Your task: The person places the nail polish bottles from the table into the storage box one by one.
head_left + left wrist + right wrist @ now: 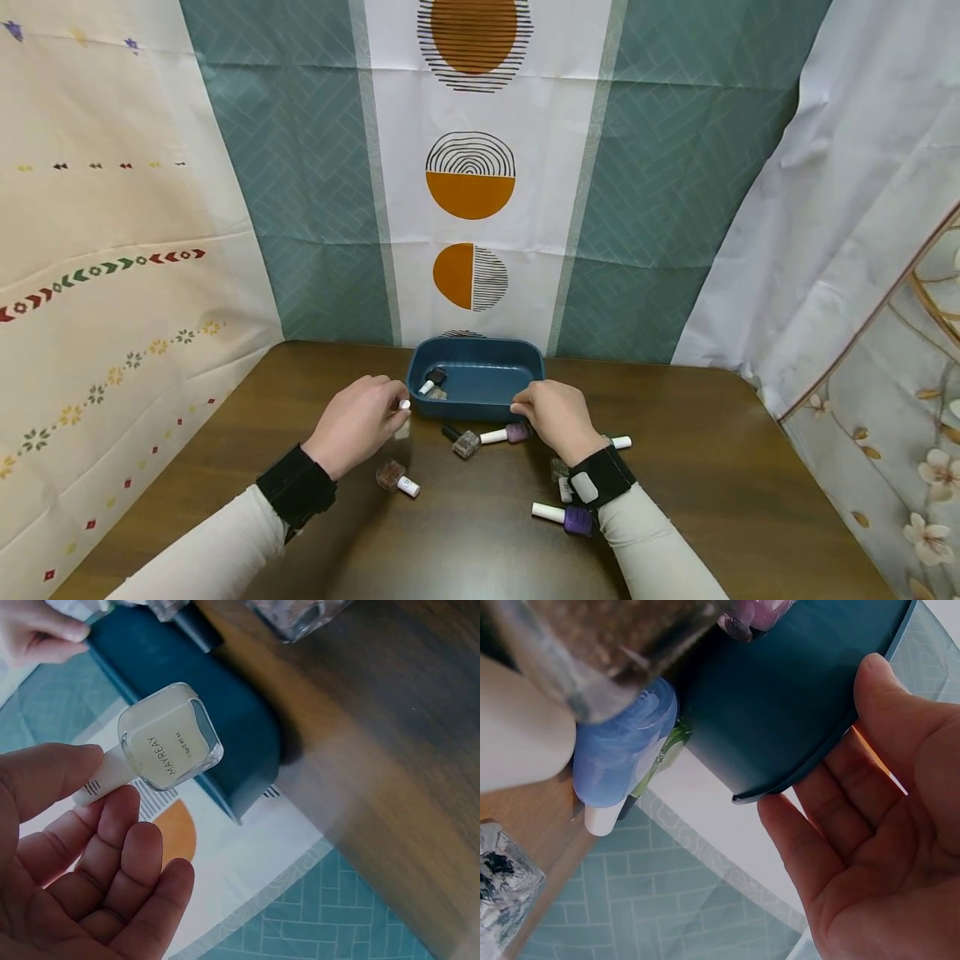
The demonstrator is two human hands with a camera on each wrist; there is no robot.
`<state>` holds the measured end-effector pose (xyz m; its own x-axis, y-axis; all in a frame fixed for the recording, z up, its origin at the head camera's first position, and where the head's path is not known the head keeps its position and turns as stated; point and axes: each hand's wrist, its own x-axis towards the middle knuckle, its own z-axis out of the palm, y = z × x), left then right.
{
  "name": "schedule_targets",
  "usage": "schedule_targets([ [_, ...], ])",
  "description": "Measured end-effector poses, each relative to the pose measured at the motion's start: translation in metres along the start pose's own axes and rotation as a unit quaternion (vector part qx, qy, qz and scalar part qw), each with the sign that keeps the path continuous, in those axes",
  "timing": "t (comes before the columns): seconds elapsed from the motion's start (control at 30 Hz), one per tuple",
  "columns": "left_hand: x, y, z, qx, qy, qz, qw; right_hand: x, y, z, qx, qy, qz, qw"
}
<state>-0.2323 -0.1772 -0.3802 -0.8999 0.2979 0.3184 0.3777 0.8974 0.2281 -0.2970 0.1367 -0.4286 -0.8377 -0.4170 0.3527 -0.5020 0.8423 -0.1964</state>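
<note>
My left hand [363,417] pinches a nail polish bottle [169,739] by its white cap, thumb against fingertips. Its pale, milky glass end points away from the fingers, beside the left end of a dark blue bin [480,411]. At the bin's front right corner, my right hand [558,417] holds the rim between thumb and fingers, as the right wrist view shows. Inside the bin, at its left, lie a few small bottles [437,377], one dark and one with a white cap.
On the brown table [465,542] lie a glittery bottle with a black cap [467,444], a mauve bottle [517,432], a copper glitter bottle [390,475] and a purple bottle [577,521]. More bottles sit partly hidden under the right wrist. Patterned cloth [480,275] hangs behind the table.
</note>
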Motion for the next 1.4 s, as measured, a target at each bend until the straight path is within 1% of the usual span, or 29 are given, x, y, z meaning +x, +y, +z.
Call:
schedule_targets([
  [0.23,-0.002,0.003,-0.004,-0.017,0.009,0.007,0.9998,-0.008,0.000,0.006,0.000,0.010,-0.008,1.000],
  [0.43,0.003,0.001,-0.007,-0.030,0.016,0.007,0.9994,-0.009,-0.002,0.010,-0.003,0.016,-0.012,1.000],
  [0.57,0.008,0.000,-0.009,-0.029,0.025,0.005,0.9992,-0.009,-0.003,0.012,-0.004,0.020,-0.014,1.000],
  [0.93,0.032,-0.005,-0.003,-0.034,0.061,0.008,0.9975,-0.005,-0.003,0.008,-0.006,0.025,-0.010,1.000],
  [1.2,0.053,-0.003,0.007,-0.035,0.058,-0.001,0.9977,-0.003,-0.001,0.006,-0.010,0.030,-0.012,0.999],
  [1.4,0.066,-0.002,0.017,-0.031,0.058,-0.007,0.9978,-0.002,-0.001,0.005,-0.009,0.030,-0.011,0.999],
])
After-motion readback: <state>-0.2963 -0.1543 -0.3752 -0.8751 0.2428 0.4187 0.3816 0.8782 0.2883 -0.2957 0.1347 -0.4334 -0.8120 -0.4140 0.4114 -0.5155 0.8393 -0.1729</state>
